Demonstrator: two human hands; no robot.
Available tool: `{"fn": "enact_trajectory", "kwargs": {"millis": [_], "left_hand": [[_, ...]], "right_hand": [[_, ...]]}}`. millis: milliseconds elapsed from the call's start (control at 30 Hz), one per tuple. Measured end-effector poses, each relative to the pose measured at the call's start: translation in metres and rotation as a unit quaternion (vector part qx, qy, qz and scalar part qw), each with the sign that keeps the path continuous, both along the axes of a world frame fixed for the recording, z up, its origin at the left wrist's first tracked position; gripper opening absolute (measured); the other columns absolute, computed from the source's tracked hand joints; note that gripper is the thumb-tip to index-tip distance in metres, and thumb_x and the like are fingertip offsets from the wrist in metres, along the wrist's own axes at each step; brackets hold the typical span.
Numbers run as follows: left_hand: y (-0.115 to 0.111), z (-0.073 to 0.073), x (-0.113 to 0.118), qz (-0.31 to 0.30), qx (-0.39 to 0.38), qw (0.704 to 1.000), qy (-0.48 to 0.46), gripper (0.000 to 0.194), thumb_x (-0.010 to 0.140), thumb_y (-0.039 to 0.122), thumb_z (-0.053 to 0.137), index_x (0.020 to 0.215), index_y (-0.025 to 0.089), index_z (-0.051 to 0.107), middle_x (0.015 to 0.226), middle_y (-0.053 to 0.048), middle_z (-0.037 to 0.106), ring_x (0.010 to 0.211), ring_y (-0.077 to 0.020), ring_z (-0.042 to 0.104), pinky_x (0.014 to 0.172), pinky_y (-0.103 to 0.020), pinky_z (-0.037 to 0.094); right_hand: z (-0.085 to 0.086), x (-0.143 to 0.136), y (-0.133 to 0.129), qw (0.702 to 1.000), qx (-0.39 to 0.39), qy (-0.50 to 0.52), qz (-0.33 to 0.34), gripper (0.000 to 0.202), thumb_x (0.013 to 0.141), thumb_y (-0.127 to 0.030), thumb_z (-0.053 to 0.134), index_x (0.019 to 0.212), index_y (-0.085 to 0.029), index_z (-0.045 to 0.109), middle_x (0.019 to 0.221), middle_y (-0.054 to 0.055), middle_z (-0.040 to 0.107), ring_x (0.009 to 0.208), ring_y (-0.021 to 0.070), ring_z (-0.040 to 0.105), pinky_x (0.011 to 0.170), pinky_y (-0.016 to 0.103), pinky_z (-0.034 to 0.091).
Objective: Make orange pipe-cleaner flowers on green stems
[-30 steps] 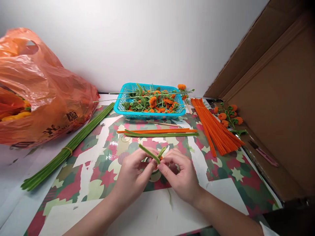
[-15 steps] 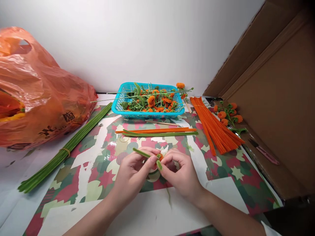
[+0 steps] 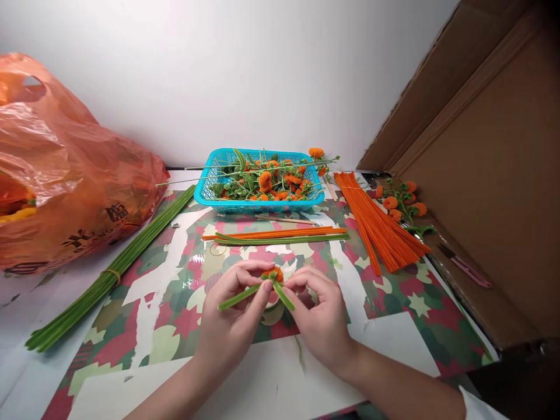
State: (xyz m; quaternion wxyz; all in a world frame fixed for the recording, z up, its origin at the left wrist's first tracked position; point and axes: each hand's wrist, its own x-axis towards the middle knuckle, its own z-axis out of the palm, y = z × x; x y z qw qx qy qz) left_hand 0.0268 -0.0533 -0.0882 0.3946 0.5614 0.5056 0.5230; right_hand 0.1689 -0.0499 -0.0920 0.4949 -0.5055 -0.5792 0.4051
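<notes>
Between my hands is a small orange pipe-cleaner flower (image 3: 275, 272), with green wound at its base. My left hand (image 3: 231, 306) pinches it from the left between thumb and fingers. One fuzzy green pipe-cleaner end (image 3: 238, 297) sticks out down-left past my left thumb. A second green end (image 3: 284, 296) slants down-right beside my right thumb. My right hand (image 3: 321, 312) is closed in a pinch at the right side of the flower's green base. The exact contact under its fingertips is partly hidden. A thin green strand (image 3: 300, 353) hangs below my right hand.
Ahead stands a turquoise basket (image 3: 258, 205) of flowers and leaves. Loose orange and green stems (image 3: 280, 236) lie before it. Orange pipe cleaners (image 3: 380, 227), flowers (image 3: 390, 203) and pink-handled scissors (image 3: 468, 269) are right; a green bundle (image 3: 118, 268) and orange bag (image 3: 83, 169) left.
The flower has tipped so more of its orange shows above my fingers. The left green end has swung from up-left to down-left, and the right one reaches farther out. The view shifted slightly.
</notes>
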Motion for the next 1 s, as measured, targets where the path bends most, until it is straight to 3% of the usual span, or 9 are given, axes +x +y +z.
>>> {"fn": "enact_trajectory", "kwargs": {"millis": [133,233,333,400,567,667,767,900,1000], "left_hand": [[-0.002,-0.006,-0.003,0.009,0.174,0.979,0.106,0.02,0.08,0.002,0.06,0.078,0.021,0.053,0.101,-0.004,0.065,0.092,-0.0178,0.066,0.072,-0.028,0.058],[-0.001,-0.011,-0.007,-0.005,0.33,0.932,0.151,0.025,0.075,-0.006,0.061,0.081,0.018,0.055,0.107,-0.007,0.067,0.091,-0.0191,0.068,0.072,-0.029,0.06],[0.001,-0.012,-0.008,-0.005,0.354,0.924,0.145,0.025,0.074,-0.006,0.062,0.083,0.016,0.057,0.108,-0.009,0.067,0.093,-0.0204,0.069,0.073,-0.03,0.06],[0.003,-0.01,-0.006,0.023,0.276,0.954,0.112,0.02,0.076,-0.002,0.062,0.078,0.017,0.056,0.102,-0.006,0.068,0.09,-0.0184,0.069,0.071,-0.028,0.059],[0.009,-0.004,0.002,0.066,-0.01,0.998,-0.019,0.023,0.083,0.022,0.064,0.063,0.017,0.054,0.094,-0.006,0.067,0.09,-0.0187,0.067,0.065,-0.024,0.056],[0.011,-0.002,0.003,0.054,-0.084,0.992,-0.072,0.025,0.08,0.03,0.068,0.061,0.016,0.058,0.096,-0.007,0.067,0.09,-0.0207,0.067,0.06,-0.023,0.055],[0.009,0.0,0.003,0.049,-0.099,0.991,-0.076,0.025,0.078,0.032,0.07,0.061,0.016,0.059,0.096,-0.007,0.067,0.087,-0.0204,0.067,0.057,-0.023,0.054],[0.005,-0.001,0.005,0.061,-0.044,0.997,-0.027,0.023,0.081,0.026,0.066,0.063,0.017,0.056,0.096,-0.006,0.066,0.083,-0.018,0.067,0.056,-0.023,0.054],[0.002,-0.005,0.005,0.08,0.09,0.992,0.049,0.02,0.082,0.014,0.063,0.066,0.018,0.053,0.093,-0.004,0.066,0.085,-0.0165,0.067,0.062,-0.024,0.055]], "right_hand": [[0.003,-0.001,0.002,0.944,-0.231,0.225,0.072,0.022,0.074,-0.035,0.071,0.068,-0.017,0.059,0.063,-0.001,0.051,0.057,0.0105,0.043,0.053,0.024,0.033],[0.006,0.001,0.005,0.809,-0.409,0.387,0.167,0.024,0.071,-0.034,0.075,0.072,-0.016,0.059,0.061,-0.004,0.046,0.055,0.0073,0.037,0.052,0.021,0.03],[0.009,0.003,0.009,0.709,-0.482,0.459,0.233,0.022,0.07,-0.026,0.077,0.073,-0.016,0.057,0.061,-0.006,0.041,0.053,0.0058,0.032,0.053,0.02,0.029],[0.009,0.003,0.01,0.744,-0.454,0.434,0.228,0.022,0.072,-0.029,0.075,0.073,-0.016,0.058,0.063,-0.004,0.043,0.055,0.0066,0.035,0.053,0.021,0.031],[0.006,0.006,0.008,0.993,-0.066,0.077,0.054,0.01,0.073,-0.023,0.073,0.078,-0.019,0.066,0.071,0.0,0.057,0.063,0.0122,0.048,0.057,0.025,0.038],[0.001,0.009,0.009,0.977,0.183,-0.112,0.02,0.008,0.078,-0.014,0.067,0.084,-0.019,0.069,0.075,0.002,0.061,0.069,0.0147,0.052,0.062,0.028,0.041],[-0.003,0.008,0.01,0.943,0.263,-0.202,0.02,0.011,0.085,-0.012,0.06,0.085,-0.018,0.069,0.072,0.003,0.062,0.068,0.015,0.052,0.064,0.03,0.04],[-0.004,0.001,0.009,0.952,0.245,-0.186,0.003,0.013,0.085,-0.012,0.057,0.079,-0.018,0.067,0.068,0.002,0.059,0.065,0.0142,0.049,0.061,0.029,0.037],[0.0,-0.005,0.007,0.995,0.086,-0.042,0.017,0.01,0.081,-0.019,0.063,0.071,-0.017,0.064,0.068,0.001,0.053,0.06,0.0119,0.046,0.055,0.026,0.034]]}}
